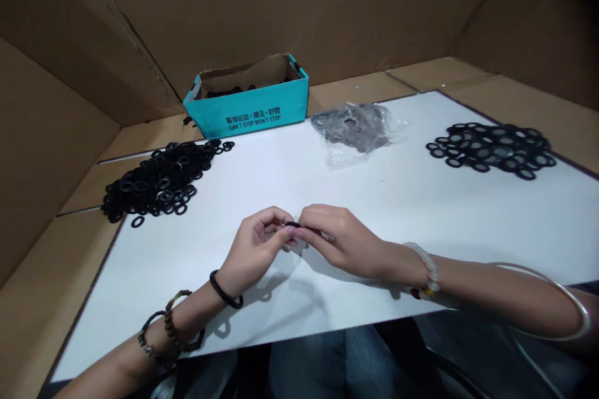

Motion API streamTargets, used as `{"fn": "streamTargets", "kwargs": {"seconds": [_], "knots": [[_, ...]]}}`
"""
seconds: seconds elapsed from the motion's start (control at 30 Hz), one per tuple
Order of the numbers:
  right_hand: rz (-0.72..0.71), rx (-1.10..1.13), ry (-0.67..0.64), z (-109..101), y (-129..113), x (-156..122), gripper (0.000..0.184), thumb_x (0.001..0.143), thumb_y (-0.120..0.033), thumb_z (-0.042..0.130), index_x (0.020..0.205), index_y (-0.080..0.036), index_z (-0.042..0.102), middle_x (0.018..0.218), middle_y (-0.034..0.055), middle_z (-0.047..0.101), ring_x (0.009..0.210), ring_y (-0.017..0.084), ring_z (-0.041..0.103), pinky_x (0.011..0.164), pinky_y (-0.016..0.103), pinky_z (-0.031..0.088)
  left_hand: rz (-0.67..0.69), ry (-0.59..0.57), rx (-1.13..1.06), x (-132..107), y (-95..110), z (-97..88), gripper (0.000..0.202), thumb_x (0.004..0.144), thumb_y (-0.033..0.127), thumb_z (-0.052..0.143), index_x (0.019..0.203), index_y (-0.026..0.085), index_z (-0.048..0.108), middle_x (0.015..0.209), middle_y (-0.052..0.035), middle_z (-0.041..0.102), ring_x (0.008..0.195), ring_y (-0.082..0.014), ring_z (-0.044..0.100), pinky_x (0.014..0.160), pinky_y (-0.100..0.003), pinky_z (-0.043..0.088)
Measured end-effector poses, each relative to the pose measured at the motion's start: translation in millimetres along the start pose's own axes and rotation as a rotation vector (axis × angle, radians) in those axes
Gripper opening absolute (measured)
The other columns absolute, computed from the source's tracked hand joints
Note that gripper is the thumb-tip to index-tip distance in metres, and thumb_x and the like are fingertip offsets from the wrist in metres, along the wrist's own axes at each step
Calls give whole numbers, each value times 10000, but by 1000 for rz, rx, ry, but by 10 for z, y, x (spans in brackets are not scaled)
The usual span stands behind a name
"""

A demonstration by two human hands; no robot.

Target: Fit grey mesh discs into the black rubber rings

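Over the middle of the white board, my left hand [259, 243] and my right hand [339, 237] meet at the fingertips. Between them they pinch a small black rubber ring [293, 224], mostly covered by the fingers. Both hands are closed on it, thumbs side by side. On the left lies a heap of black rings [163, 181], with one loose ring [137, 222] at its near edge. To the right is a flatter pile of black rings [496, 149], many with grey, filled-looking centres. A clear plastic bag [350, 128] of grey discs lies beyond my hands.
A turquoise cardboard box [253, 109], open on top with dark pieces inside, stands at the back. Cardboard walls [327, 12] enclose the back and sides. The white board [374, 199] covers the work surface; its near edge runs just above my lap.
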State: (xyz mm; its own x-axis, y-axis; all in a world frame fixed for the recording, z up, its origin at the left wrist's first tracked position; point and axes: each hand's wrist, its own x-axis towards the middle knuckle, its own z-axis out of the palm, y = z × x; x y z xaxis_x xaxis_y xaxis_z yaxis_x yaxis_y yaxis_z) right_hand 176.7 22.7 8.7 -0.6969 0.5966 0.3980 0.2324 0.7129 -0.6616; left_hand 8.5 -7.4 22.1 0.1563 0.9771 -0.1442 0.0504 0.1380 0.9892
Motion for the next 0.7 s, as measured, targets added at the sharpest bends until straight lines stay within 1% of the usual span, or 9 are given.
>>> {"fn": "streamTargets", "kwargs": {"seconds": [0.1, 0.2, 0.3, 0.37, 0.5, 0.57, 0.63, 0.7], "knots": [[-69, 57, 37, -16, -29, -3, 220, 914, -179, 393, 720, -162, 496, 654, 5, 497, 646, 107, 448, 615, 232, 368, -15, -55, -6, -22, 22, -3, 177, 723, 293, 663, 715, 142, 573, 613, 5, 568, 561, -95, 547, 550, -201, 447], [-85, 102, 67, -30, -54, -12, 221, 905, -162, 396, 705, -167, 490, 635, -3, 467, 638, 108, 428, 605, 234, 361, -14, -109, -7, -42, 46, -7, 174, 735, 301, 651, 725, 142, 581, 599, 3, 575, 565, -101, 549, 566, -214, 445], [-93, 102, 81, -25, -56, -21, 227, 897, -153, 400, 682, -172, 470, 627, -5, 444, 634, 110, 409, 603, 238, 354, -32, -129, -10, -45, 38, -2, 179, 738, 305, 645, 723, 138, 582, 596, -2, 581, 565, -105, 549, 573, -223, 441], [-93, 85, 82, -13, -46, -27, 221, 893, -148, 404, 683, -170, 468, 631, -3, 438, 637, 112, 405, 603, 239, 348, -37, -108, -4, -39, 13, 7, 174, 740, 293, 641, 706, 135, 576, 577, -1, 571, 555, -105, 539, 563, -225, 435], [-74, 47, 90, 30, -11, -45, 213, 891, -145, 409, 683, -171, 448, 629, -9, 419, 628, 108, 397, 592, 234, 332, -5, 11, 14, -18, -45, 18, 139, 717, 240, 655, 681, 135, 570, 586, -1, 570, 561, -108, 540, 552, -224, 430], [-52, 38, 84, 50, 7, -51, 220, 894, -161, 411, 676, -171, 435, 632, -9, 418, 624, 107, 398, 586, 233, 328, 0, 51, 2, -10, -64, 15, 142, 697, 235, 672, 687, 135, 573, 609, -1, 579, 577, -109, 553, 561, -222, 434], [-10, 46, 70, 55, 20, -49, 232, 903, -187, 406, 674, -169, 440, 638, -6, 429, 619, 105, 406, 582, 231, 330, -15, 57, -22, -7, -71, 11, 170, 687, 262, 686, 694, 132, 576, 611, 1, 582, 577, -107, 556, 566, -220, 432], [35, 70, 51, 41, 27, -38, 241, 912, -209, 399, 686, -164, 468, 649, -1, 452, 620, 103, 420, 587, 229, 338, -44, 35, -59, -8, -65, 6, 216, 680, 309, 699, 700, 128, 581, 603, 0, 587, 568, -105, 555, 566, -220, 427]]}}
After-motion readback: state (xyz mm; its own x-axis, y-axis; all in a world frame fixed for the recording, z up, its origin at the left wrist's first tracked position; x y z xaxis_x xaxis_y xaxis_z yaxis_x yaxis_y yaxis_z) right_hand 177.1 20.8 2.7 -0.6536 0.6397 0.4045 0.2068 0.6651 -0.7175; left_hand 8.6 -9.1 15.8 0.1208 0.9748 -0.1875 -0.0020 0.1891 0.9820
